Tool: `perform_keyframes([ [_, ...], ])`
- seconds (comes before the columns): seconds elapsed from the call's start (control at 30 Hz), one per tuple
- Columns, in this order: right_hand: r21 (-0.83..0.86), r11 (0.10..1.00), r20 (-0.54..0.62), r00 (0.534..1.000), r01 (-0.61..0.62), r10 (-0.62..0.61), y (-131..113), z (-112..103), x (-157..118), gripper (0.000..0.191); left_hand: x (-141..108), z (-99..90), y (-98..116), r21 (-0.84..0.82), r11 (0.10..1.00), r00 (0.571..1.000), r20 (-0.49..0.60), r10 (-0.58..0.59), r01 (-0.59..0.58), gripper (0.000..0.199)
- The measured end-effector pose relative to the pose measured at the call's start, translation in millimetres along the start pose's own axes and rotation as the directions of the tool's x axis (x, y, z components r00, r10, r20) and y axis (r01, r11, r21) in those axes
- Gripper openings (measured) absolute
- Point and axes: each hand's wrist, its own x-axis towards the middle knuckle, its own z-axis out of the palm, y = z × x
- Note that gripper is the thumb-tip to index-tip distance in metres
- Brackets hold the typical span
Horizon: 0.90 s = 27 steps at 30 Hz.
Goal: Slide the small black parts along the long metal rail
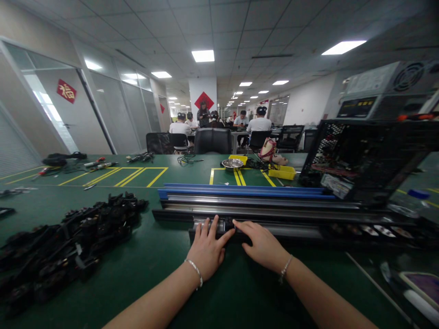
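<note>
My left hand lies with its fingers spread over the near end of a long dark metal rail, fingertips on its shiny channel. A small black part sits in that channel, between my two hands. My right hand reaches in from the other side, its index fingertip touching the black part and its thumb held apart. The fingers behind the index are partly hidden. Behind this rail lie more long rails and a blue rail, side by side.
A heap of black plastic parts covers the left of the green table. An open computer case carrying power supplies stands at the right. A metal bowl and yellow trays are farther back. People sit at desks beyond.
</note>
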Motion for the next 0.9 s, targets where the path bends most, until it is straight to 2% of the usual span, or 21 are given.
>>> perform_keyframes([
  [0.9, -0.026, 0.999, 0.023, 1.0, 0.021, -0.02, -6.3, 0.8, 1.2, 0.07, 0.1, -2.5, 2.1, 0.025, 1.0, 1.0, 0.015, -0.017, 0.016, 0.072],
])
